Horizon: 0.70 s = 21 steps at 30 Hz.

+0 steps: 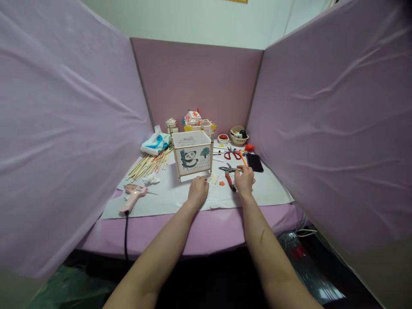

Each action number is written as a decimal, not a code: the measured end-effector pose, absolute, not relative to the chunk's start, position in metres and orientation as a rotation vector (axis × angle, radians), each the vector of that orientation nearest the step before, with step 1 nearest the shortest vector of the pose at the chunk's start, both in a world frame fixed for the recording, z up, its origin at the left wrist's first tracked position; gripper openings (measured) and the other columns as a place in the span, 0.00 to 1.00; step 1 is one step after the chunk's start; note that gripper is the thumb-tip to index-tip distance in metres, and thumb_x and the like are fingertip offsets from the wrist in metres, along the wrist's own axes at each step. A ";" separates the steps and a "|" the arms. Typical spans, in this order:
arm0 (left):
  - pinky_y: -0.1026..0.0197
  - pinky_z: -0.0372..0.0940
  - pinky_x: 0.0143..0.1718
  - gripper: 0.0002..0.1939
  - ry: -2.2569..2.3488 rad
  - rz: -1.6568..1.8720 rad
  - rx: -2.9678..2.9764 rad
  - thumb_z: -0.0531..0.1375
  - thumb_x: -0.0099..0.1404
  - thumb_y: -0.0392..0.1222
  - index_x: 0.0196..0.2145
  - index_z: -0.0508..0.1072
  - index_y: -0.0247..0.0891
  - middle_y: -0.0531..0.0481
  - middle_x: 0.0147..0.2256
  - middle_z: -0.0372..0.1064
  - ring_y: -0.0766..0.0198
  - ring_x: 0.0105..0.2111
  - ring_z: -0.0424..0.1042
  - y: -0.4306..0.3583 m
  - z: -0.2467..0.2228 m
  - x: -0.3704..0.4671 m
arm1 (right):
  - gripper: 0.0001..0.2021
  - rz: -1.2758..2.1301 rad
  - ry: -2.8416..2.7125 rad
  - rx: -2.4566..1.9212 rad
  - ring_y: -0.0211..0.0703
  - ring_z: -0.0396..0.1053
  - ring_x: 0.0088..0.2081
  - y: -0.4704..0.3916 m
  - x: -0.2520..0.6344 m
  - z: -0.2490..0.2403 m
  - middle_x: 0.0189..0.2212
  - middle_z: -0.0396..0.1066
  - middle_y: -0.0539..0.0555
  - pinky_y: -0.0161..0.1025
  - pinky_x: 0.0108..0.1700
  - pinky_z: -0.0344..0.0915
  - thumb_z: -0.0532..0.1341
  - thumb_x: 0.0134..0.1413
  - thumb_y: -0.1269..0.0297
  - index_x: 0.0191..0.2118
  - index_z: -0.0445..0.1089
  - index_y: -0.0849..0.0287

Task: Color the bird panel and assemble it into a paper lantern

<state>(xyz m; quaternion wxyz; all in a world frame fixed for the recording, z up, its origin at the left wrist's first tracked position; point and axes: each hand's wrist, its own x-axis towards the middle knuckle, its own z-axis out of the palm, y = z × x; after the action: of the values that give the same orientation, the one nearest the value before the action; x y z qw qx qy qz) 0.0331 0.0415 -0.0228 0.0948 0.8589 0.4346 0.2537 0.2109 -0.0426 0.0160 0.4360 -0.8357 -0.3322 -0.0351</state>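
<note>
My left hand rests low on the white sheet, fingers closed, with a short pale stick piece at the fingertips. Just behind it stands a square lantern-like box of white panels and wooden sticks, a panda and a tree drawn on its front. My right hand is closed beside spread pliers with a red handle; whatever its fingers hold is too small to make out. Between both hands lie small pale stick pieces and an orange flower-shaped piece.
At left are a pink glue gun with a black cord, many wooden sticks and a plastic packet. Red-handled scissors, a black phone-like slab and a bowl lie right. Pink-draped walls enclose the table.
</note>
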 end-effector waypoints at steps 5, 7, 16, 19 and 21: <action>0.49 0.71 0.48 0.15 1.286 0.866 2.449 0.60 0.71 0.46 0.51 0.72 0.35 0.44 0.49 0.70 0.57 0.46 0.73 0.046 -0.025 0.030 | 0.16 -0.046 -0.850 -2.075 0.51 0.64 0.54 -0.042 0.211 0.014 0.52 0.68 0.61 0.45 0.53 0.58 0.51 0.59 0.66 0.48 0.72 0.57; 0.49 0.71 0.47 0.15 1.283 0.899 2.418 0.60 0.71 0.46 0.51 0.71 0.35 0.44 0.49 0.71 0.57 0.45 0.73 0.047 -0.026 0.029 | 0.16 -0.018 -0.877 -2.100 0.51 0.64 0.53 -0.040 0.209 0.012 0.52 0.69 0.60 0.46 0.52 0.59 0.51 0.59 0.66 0.47 0.72 0.57; 0.49 0.71 0.47 0.15 1.251 0.926 2.379 0.60 0.71 0.46 0.50 0.72 0.35 0.44 0.49 0.71 0.57 0.45 0.73 0.048 -0.026 0.027 | 0.14 0.130 -1.029 -2.332 0.57 0.71 0.47 -0.041 0.206 0.004 0.42 0.75 0.62 0.50 0.50 0.60 0.60 0.56 0.56 0.42 0.74 0.59; 0.49 0.71 0.47 0.15 1.248 0.920 2.377 0.60 0.71 0.46 0.50 0.72 0.35 0.44 0.49 0.71 0.57 0.45 0.73 0.048 -0.026 0.027 | 0.10 0.160 -1.085 -2.385 0.54 0.74 0.43 -0.041 0.206 0.002 0.35 0.77 0.60 0.50 0.50 0.59 0.60 0.57 0.60 0.36 0.75 0.60; 0.49 0.71 0.47 0.15 1.248 0.918 2.377 0.60 0.71 0.46 0.50 0.72 0.35 0.44 0.49 0.71 0.57 0.45 0.73 0.048 -0.026 0.028 | 0.10 0.147 -1.108 -2.408 0.53 0.74 0.43 -0.039 0.206 0.002 0.35 0.78 0.61 0.48 0.50 0.58 0.57 0.59 0.63 0.36 0.75 0.60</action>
<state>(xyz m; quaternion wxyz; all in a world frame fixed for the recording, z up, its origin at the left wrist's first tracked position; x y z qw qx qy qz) 0.0276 0.0475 -0.0261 0.1517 0.8280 0.4349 0.3197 0.2062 -0.0394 0.0024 0.2409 -0.8804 -0.4050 0.0537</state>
